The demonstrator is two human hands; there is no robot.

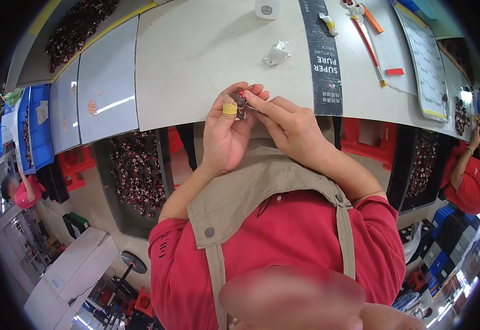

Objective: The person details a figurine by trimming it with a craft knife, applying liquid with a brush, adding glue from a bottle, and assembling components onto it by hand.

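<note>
My left hand (224, 132) is closed around a small dark brown figurine (240, 99) with bright red spots, held up just off the table's near edge. Yellow tape (229, 108) wraps one finger of that hand. Close against the figurine is my right hand (292, 122), its thumb and fingers pinched together. A thin, pale sliver shows by those fingertips, too small to name. The fingers hide part of the figurine.
Crumpled white paper (278, 53), a white bottle (267, 9) and a red-handled brush (367, 48) lie or stand on the worktable (196, 71). Crates of small dark pieces (135, 173) sit below at both sides. Another person (467, 179) works at far right.
</note>
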